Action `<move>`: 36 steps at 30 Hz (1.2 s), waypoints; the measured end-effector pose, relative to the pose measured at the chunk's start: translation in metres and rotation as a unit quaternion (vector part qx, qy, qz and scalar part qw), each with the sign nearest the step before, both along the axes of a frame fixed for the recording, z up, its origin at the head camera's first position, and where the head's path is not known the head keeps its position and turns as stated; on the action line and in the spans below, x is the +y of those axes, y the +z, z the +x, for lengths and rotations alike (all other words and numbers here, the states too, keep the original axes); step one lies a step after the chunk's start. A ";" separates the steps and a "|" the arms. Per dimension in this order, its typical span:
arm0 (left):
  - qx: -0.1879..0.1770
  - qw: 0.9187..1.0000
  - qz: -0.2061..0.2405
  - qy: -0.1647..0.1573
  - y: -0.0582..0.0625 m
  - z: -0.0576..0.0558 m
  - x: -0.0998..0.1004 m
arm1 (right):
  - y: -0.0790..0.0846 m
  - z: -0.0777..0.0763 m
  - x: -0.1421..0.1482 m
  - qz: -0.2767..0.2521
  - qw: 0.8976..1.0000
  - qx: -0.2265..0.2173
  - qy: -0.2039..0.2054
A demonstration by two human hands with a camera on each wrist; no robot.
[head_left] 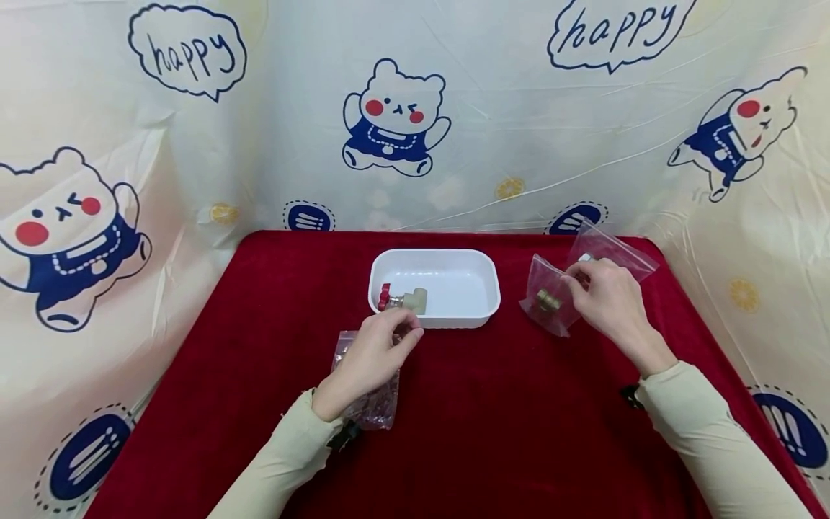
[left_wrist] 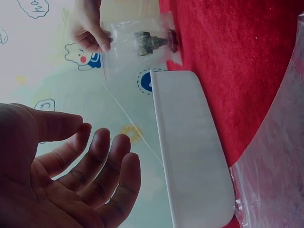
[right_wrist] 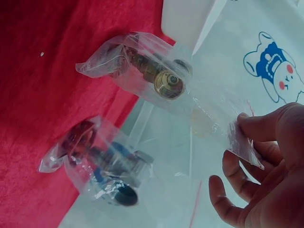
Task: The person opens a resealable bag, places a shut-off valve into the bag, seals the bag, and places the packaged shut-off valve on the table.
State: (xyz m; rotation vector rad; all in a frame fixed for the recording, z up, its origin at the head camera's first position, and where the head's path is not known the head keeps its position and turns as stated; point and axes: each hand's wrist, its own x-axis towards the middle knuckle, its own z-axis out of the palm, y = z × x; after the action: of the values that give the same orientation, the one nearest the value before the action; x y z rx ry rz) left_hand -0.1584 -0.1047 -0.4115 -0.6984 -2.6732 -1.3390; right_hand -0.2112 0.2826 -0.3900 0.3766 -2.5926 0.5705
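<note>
My right hand [head_left: 608,299] pinches the top edge of a clear zip bag [right_wrist: 213,111] between thumb and fingers. Inside it is a brass valve [right_wrist: 169,84], its far end blurred by the plastic. Loosely curled and holding nothing, my left hand [head_left: 372,349] hovers in front of a white tray [head_left: 454,324]. A pale valve with a red handle [head_left: 385,296] lies in the tray's left part. Below the left hand, a crumpled clear bag [head_left: 379,411] lies on the cloth; the hand hides part of it.
A second zip bag [right_wrist: 164,190], holding a metal valve [right_wrist: 118,166] with a dark red handle, stands beside the held one at the table's back right. Red cloth [head_left: 506,432] covers the table. A printed curtain [head_left: 486,144] rises behind and at both sides.
</note>
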 end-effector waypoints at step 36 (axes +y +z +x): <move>0.005 1.000 -0.011 0.002 -0.002 0.000 -0.004 | -0.006 -0.013 0.029 -0.011 0.998 -0.038 -0.058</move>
State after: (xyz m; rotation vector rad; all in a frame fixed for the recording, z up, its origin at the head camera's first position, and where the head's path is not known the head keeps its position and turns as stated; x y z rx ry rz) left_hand -0.1581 -0.1090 -0.4134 -0.6989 -2.6842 -1.3032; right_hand -0.2245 0.3119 -0.3957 0.2000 -2.6577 0.5831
